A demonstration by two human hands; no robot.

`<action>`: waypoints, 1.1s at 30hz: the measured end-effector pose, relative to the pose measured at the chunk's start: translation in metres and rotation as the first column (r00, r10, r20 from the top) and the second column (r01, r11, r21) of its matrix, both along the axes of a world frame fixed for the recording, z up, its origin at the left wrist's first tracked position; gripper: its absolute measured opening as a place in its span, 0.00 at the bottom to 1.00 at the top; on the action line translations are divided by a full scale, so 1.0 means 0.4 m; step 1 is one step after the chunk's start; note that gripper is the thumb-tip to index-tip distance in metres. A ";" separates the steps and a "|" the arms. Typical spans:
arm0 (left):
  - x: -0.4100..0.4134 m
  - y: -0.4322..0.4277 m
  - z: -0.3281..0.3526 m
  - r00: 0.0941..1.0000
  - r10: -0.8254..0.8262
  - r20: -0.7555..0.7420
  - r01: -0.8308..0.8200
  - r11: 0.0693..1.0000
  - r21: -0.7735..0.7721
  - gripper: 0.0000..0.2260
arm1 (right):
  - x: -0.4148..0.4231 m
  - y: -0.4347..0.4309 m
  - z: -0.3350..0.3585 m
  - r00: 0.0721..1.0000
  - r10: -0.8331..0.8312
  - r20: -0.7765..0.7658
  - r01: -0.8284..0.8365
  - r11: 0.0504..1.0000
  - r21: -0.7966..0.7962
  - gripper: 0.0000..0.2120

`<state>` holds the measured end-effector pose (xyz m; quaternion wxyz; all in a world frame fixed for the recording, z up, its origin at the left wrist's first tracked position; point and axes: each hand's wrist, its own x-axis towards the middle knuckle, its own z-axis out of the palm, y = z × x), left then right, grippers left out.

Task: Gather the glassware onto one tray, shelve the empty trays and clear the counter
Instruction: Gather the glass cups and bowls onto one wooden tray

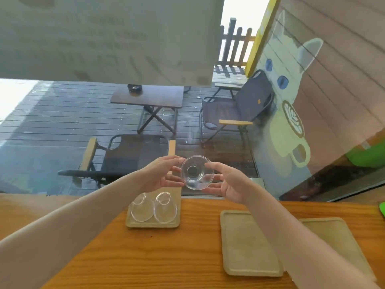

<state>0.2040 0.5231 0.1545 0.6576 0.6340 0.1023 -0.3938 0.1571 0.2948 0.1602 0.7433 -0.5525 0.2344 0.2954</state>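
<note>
A clear glass saucer (196,172) is held up in the air above the far edge of the wooden counter (166,257), tilted toward me. My left hand (161,174) pinches its left rim and my right hand (226,184) grips its right rim. Below the hands, a small beige tray (153,224) carries two clear glass dishes (142,209) (165,208), each with a smaller glass piece behind it. Two empty beige trays lie at the right, the nearer one (248,245) beside my right forearm, the other (333,243) partly hidden behind it.
A large window stands right behind the counter's far edge; through it I see a deck with a folding table (148,97) and camp chairs (235,109). A cat sticker (291,84) covers the glass at right. Something green (382,207) sits at the counter's right edge.
</note>
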 end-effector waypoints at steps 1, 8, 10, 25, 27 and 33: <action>0.006 0.012 -0.004 1.000 0.001 0.000 -0.001 1.000 -0.009 0.10 | 0.010 0.011 -0.001 0.999 0.024 -0.023 -0.024 1.000 -0.006 0.17; 0.036 0.026 -0.028 0.986 -0.098 0.137 0.101 0.995 -0.018 0.13 | 0.053 0.013 -0.026 0.978 0.092 -0.188 -0.075 0.993 0.092 0.32; 0.048 0.020 -0.033 0.959 -0.154 0.236 0.149 0.988 0.041 0.13 | 0.059 0.014 -0.044 0.988 0.087 -0.127 -0.079 0.995 0.066 0.31; 0.090 0.134 -0.175 0.614 -0.503 0.609 0.099 0.814 0.573 0.22 | 0.081 0.199 -0.240 0.757 0.452 0.472 -0.005 0.727 -0.687 0.36; 0.088 0.160 -0.200 0.626 -0.489 0.607 0.069 0.810 0.582 0.21 | 0.093 0.221 -0.264 0.746 0.475 0.466 -0.012 0.710 -0.704 0.37; 0.080 0.208 -0.261 0.668 -0.453 0.590 0.019 0.803 0.595 0.20 | 0.124 0.266 -0.320 0.754 0.522 0.397 -0.102 0.692 -0.715 0.35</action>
